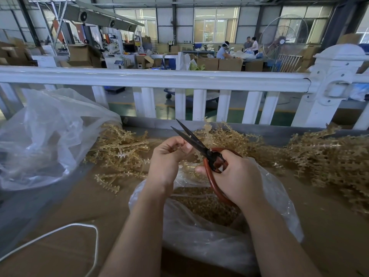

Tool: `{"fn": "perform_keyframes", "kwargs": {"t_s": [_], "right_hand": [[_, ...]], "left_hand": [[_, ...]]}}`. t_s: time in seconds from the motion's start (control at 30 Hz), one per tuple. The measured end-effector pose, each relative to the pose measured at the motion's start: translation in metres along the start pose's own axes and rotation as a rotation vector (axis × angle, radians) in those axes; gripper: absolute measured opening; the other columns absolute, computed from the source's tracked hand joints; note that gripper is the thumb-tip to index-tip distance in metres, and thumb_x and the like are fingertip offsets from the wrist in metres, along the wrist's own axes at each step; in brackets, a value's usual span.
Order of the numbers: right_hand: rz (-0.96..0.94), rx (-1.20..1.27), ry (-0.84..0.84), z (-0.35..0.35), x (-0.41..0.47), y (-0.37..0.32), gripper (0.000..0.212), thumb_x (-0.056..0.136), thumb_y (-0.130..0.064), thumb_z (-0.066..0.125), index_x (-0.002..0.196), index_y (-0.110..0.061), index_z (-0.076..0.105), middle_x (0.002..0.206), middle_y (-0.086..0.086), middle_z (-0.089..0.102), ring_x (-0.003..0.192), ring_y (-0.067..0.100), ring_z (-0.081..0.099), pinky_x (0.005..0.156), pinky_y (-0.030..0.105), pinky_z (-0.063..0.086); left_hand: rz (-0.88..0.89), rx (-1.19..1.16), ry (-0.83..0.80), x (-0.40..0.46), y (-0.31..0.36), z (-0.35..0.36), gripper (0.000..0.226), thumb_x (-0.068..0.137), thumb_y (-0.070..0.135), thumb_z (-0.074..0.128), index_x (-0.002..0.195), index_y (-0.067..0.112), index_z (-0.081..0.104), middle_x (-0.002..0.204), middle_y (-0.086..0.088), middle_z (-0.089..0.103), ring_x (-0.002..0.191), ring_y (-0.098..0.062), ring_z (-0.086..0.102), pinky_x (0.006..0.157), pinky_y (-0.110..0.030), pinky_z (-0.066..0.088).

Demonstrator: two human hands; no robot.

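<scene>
My right hand (237,176) grips a pair of scissors (191,139) by their red-brown handles, the dark blades parted and pointing up and left. My left hand (169,158) pinches a small tan plastic piece right at the blades; most of that piece is hidden by the fingers. Both hands hover over an open clear plastic bag (209,236) holding several small tan cut parts.
Piles of tan plastic sprue branches lie at centre left (119,154) and far right (327,162) on the brown cardboard tabletop (83,198). A crumpled clear bag (46,136) sits at left, a white cord (60,230) near the front, a white railing (155,78) behind.
</scene>
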State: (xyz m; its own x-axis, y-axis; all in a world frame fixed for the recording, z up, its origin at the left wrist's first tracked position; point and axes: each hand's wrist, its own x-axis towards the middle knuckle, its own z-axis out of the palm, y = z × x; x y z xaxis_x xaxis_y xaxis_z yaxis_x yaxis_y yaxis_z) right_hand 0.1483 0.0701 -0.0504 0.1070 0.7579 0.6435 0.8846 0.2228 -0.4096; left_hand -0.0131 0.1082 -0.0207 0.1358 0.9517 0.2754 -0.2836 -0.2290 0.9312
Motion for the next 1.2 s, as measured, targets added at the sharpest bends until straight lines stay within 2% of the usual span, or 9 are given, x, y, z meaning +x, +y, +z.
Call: {"fn": "perform_keyframes", "kwargs": {"t_s": [0.2, 0.33, 0.47, 0.7, 0.8, 0.87, 0.93, 1.07, 1.2], "right_hand": [[-0.016, 0.025, -0.002, 0.0003, -0.0001, 0.0005, 0.077, 0.07, -0.091, 0.04, 0.08, -0.019, 0.069, 0.071, -0.013, 0.069, 0.061, 0.004, 0.063, 0.055, 0.019, 0.052], [-0.004, 0.016, -0.009, -0.0002, -0.0008, 0.0004, 0.072, 0.07, -0.089, 0.043, 0.08, -0.022, 0.068, 0.07, -0.015, 0.068, 0.06, 0.002, 0.06, 0.053, 0.015, 0.047], [0.014, -0.001, -0.005, -0.0022, -0.0003, -0.0009, 0.07, 0.07, -0.091, 0.039, 0.081, -0.026, 0.064, 0.071, -0.02, 0.064, 0.057, -0.002, 0.053, 0.052, 0.012, 0.038], [0.015, 0.014, 0.014, -0.0025, 0.0007, -0.0011, 0.072, 0.07, -0.09, 0.041, 0.084, -0.024, 0.067, 0.075, -0.016, 0.07, 0.06, 0.0, 0.056, 0.059, 0.019, 0.048], [0.016, 0.015, 0.013, -0.0025, -0.0002, -0.0009, 0.069, 0.07, -0.09, 0.043, 0.076, -0.024, 0.064, 0.068, -0.017, 0.066, 0.057, 0.0, 0.057, 0.054, 0.014, 0.043], [0.024, 0.009, 0.01, -0.0025, -0.0007, -0.0002, 0.068, 0.069, -0.09, 0.042, 0.073, -0.025, 0.061, 0.064, -0.017, 0.064, 0.055, -0.001, 0.056, 0.051, 0.01, 0.039], [0.022, 0.004, 0.007, -0.002, -0.0008, 0.0001, 0.069, 0.069, -0.09, 0.042, 0.074, -0.025, 0.063, 0.066, -0.016, 0.066, 0.056, 0.0, 0.057, 0.051, 0.009, 0.039], [0.014, 0.024, 0.002, -0.002, -0.0002, -0.0003, 0.067, 0.07, -0.087, 0.048, 0.076, -0.023, 0.067, 0.068, -0.015, 0.067, 0.058, 0.0, 0.06, 0.054, 0.013, 0.045], [0.146, 0.202, -0.073, -0.0025, 0.002, -0.0031, 0.049, 0.07, -0.076, 0.063, 0.078, -0.027, 0.068, 0.065, -0.016, 0.067, 0.063, -0.001, 0.063, 0.057, 0.018, 0.05]], "left_hand": [[0.003, -0.001, -0.011, 0.0022, -0.0038, -0.0015, 0.029, 0.089, -0.002, 0.064, 0.07, 0.019, 0.069, 0.091, -0.01, 0.068, 0.089, -0.023, 0.063, 0.078, -0.022, 0.054], [0.026, 0.026, -0.004, 0.0036, -0.0067, -0.0026, 0.026, 0.089, -0.003, 0.064, 0.073, 0.016, 0.068, 0.086, -0.005, 0.07, 0.086, -0.02, 0.063, 0.074, -0.02, 0.053], [0.074, 0.107, -0.011, 0.0043, -0.0074, -0.0015, 0.019, 0.09, -0.004, 0.063, 0.079, 0.01, 0.069, 0.085, -0.003, 0.07, 0.085, -0.019, 0.062, 0.085, -0.033, 0.054], [0.078, 0.133, -0.007, 0.0063, -0.0091, -0.0014, 0.003, 0.09, -0.004, 0.063, 0.09, -0.007, 0.065, 0.093, -0.009, 0.071, 0.088, -0.02, 0.063, 0.09, -0.038, 0.054], [0.07, 0.112, -0.008, 0.0057, -0.0089, -0.0026, 0.005, 0.09, -0.004, 0.063, 0.091, -0.009, 0.062, 0.091, -0.012, 0.067, 0.087, -0.021, 0.061, 0.088, -0.036, 0.053], [0.066, 0.102, -0.017, 0.0048, -0.008, -0.0028, 0.003, 0.09, -0.004, 0.063, 0.087, -0.003, 0.064, 0.089, -0.011, 0.065, 0.086, -0.019, 0.061, 0.086, -0.033, 0.053], [0.063, 0.096, -0.027, 0.0043, -0.0073, -0.0033, 0.012, 0.09, -0.003, 0.063, 0.082, 0.006, 0.065, 0.086, -0.007, 0.066, 0.083, -0.016, 0.062, 0.081, -0.028, 0.054], [0.007, 0.026, -0.014, 0.0029, -0.0037, -0.003, 0.021, 0.091, -0.002, 0.062, 0.076, 0.012, 0.067, 0.076, -0.001, 0.068, 0.07, -0.009, 0.063, 0.066, -0.017, 0.052], [-0.129, -0.08, 0.057, 0.0025, -0.0015, -0.0042, 0.021, 0.091, 0.004, 0.064, 0.074, 0.015, 0.067, 0.067, 0.004, 0.069, 0.062, -0.004, 0.064, 0.057, -0.013, 0.05]]}}
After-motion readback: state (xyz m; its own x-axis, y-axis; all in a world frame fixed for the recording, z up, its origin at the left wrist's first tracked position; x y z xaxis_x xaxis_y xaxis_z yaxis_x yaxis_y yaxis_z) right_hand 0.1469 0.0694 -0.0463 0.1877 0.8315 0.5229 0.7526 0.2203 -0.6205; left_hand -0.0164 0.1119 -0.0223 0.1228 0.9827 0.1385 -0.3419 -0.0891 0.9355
